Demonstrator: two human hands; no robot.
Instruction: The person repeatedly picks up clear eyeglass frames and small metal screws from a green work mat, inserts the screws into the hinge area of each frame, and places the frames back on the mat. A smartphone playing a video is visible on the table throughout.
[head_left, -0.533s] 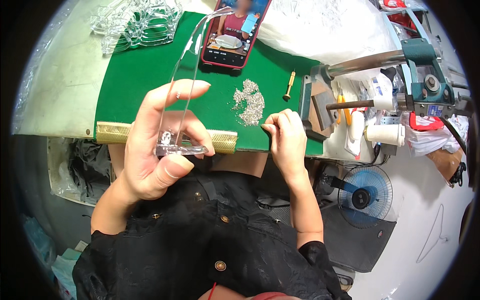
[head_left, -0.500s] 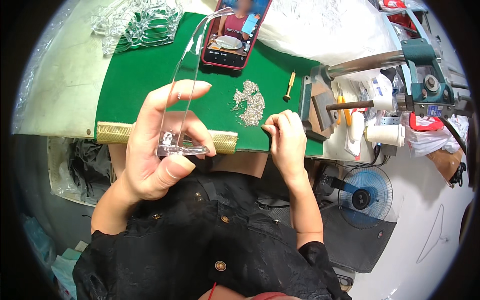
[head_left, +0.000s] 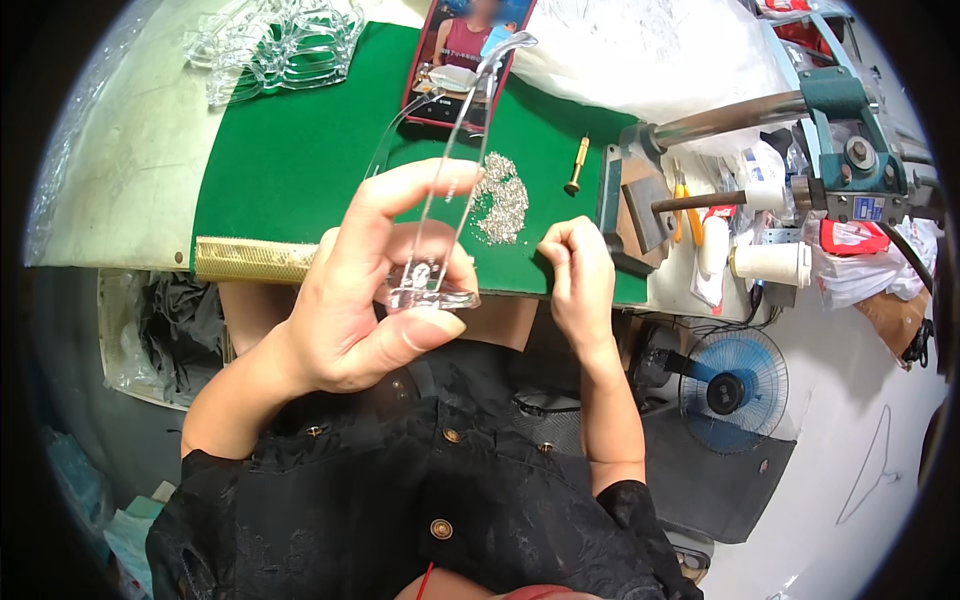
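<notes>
My left hand pinches the front of a clear plastic eyeglasses frame, with the thumb below and fingers behind. Its temple arms point up and away, one tip overlapping the phone. A small metal hinge part shows near the front piece. At the front edge of the green mat, my right hand is closed, thumb against curled fingers; whatever they may hold is hidden. Just left of it lies a pile of tiny silvery metal pieces, which look like screws. Beyond this hand lies a small brass-coloured screwdriver.
A red-cased phone stands at the back with a video on screen. Several clear glasses frames are heaped at the far left. A gold strip lines the front edge. At right stand a green bench press, pliers, a white cup and a fan.
My left hand has carried the glasses frame to the right and turned it slightly, so the second temple arm now shows separately. My right hand remains closed and has shifted only slightly.
</notes>
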